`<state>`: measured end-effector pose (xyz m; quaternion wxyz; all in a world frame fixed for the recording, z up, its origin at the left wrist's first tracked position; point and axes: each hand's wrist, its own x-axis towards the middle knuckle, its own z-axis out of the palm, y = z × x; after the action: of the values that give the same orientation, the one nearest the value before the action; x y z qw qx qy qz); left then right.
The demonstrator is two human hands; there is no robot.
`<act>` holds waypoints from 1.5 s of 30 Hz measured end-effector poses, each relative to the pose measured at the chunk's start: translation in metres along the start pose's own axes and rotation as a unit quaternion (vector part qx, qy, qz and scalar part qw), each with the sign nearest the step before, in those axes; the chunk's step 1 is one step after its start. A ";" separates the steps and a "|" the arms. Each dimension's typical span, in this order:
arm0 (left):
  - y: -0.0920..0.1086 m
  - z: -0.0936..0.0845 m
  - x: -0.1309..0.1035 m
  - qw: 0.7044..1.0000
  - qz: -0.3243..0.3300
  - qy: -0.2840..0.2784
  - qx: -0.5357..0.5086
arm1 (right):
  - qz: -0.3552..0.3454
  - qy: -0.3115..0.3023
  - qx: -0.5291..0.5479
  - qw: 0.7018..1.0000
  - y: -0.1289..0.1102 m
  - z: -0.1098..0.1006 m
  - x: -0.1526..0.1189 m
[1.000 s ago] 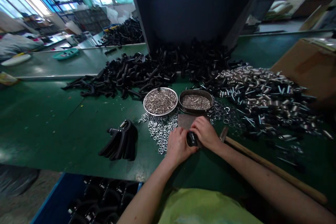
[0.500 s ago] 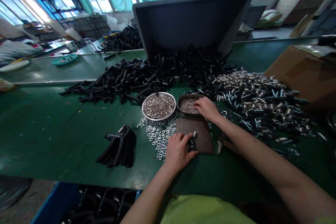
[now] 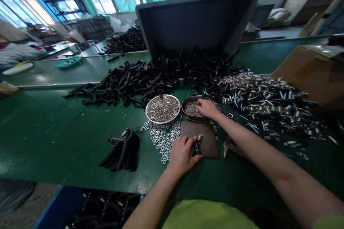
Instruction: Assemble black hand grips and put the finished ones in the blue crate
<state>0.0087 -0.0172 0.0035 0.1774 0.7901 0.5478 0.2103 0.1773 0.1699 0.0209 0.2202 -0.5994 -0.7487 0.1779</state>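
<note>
My left hand (image 3: 183,153) is closed around a black plastic part (image 3: 197,147) with a shiny metal cylinder (image 3: 199,137) at its upper end. The part rests on a flat brown plate (image 3: 209,143). Beyond the plate, my right hand (image 3: 206,108) reaches into a dark oval tin (image 3: 185,115) of small metal pieces (image 3: 190,108). Its fingertips are pinched together among them; whatever they hold is too small to make out. Just left of the tin stands a round dish (image 3: 147,115) heaped with small silvery pieces. Loose metal nuts (image 3: 162,141) lie between the dish and my left hand.
Several black handle-like parts (image 3: 122,150) stand grouped at left. A big grey bin (image 3: 199,21) lies tipped behind a black heap (image 3: 134,78). Metal cylinders and pins (image 3: 268,100) are piled right, near a cardboard box (image 3: 309,71). A pointed tool (image 3: 226,146) lies beneath my right forearm.
My right hand has shifted slightly left and deeper into the oval tin. My left hand keeps its hold on the black part on the plate.
</note>
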 end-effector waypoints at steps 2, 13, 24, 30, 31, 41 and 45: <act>0.000 0.001 0.001 0.999 -0.021 0.013 -0.042 | 0.011 0.025 0.065 0.998 -0.002 -0.004 -0.004; 0.007 -0.024 0.003 0.565 -0.378 0.019 -0.733 | 0.046 0.016 0.449 0.892 -0.019 -0.027 -0.084; 0.016 -0.026 -0.002 0.416 -0.363 -0.023 -0.833 | -0.033 -0.039 0.439 0.897 -0.040 -0.003 -0.138; 0.016 -0.023 -0.003 0.455 -0.351 -0.021 -0.818 | -0.024 -0.057 0.415 0.908 -0.039 0.002 -0.135; 0.014 -0.023 -0.004 0.473 -0.349 -0.023 -0.809 | -0.025 -0.066 0.415 0.907 -0.039 0.001 -0.134; -0.010 -0.026 0.019 0.873 -0.150 -0.067 -0.459 | -0.328 -0.059 -0.074 0.940 -0.015 -0.006 -0.117; -0.011 -0.014 0.017 0.982 -0.034 -0.026 -0.185 | -0.407 -0.053 -0.169 0.896 -0.004 0.008 -0.117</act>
<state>-0.0020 0.0029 0.0120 0.3415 0.7296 0.5213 0.2816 0.1917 0.0553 0.0028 0.1289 -0.2598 -0.9567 -0.0246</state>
